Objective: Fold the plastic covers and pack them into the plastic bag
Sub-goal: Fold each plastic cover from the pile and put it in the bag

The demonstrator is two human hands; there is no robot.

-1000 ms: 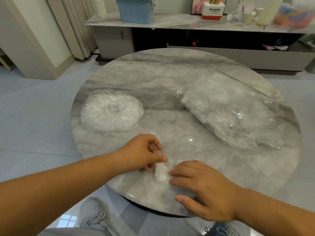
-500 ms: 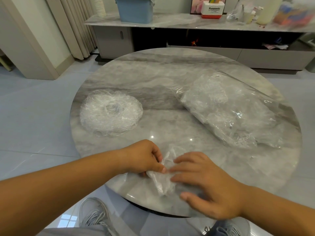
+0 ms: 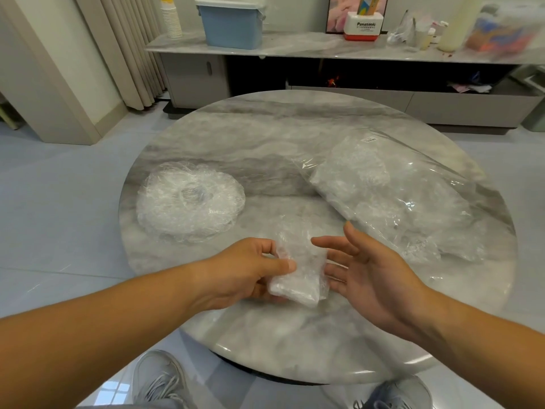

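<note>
Pinching the folded cover, left grip — right grip splayed beside.

A round grey marble table stands on a glossy pale tiled floor, and beyond it a long low grey cabinet with a marble top runs along the wall, with pleated beige curtains hanging beyond the table's far left.

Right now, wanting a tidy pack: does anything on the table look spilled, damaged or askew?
Nothing stands out. The left hand grips the folded cover, the right hand is open beside it, the unfolded covers lie stacked, and the plastic bag shows no tear.
</note>
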